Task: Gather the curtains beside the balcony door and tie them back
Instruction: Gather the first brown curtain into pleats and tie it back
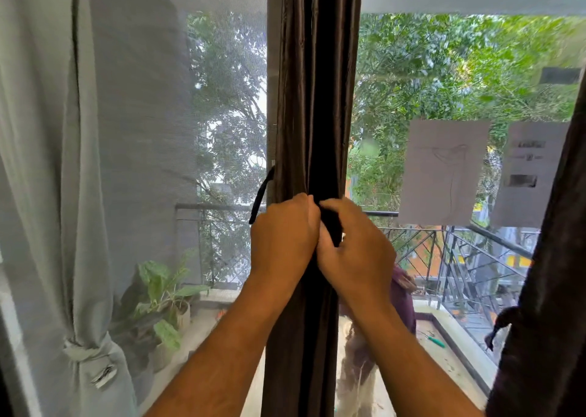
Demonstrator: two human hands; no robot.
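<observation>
tying dark brown curtain [314,99] at door frame
left hand [282,242] and right hand [355,251] both pinch black tie-back [331,226]; cinch snug, keep folds bunched.

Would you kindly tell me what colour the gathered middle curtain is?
Dark brown with a slight sheen; the middle curtain shows best in the head view.

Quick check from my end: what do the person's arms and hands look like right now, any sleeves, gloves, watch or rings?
Both forearms are bare all the way to the bottom frame edge; no sleeves show. The left hand and right hand wear no gloves. No watch, bracelet or ring shows on the visible sides of wrists and fingers.
</observation>
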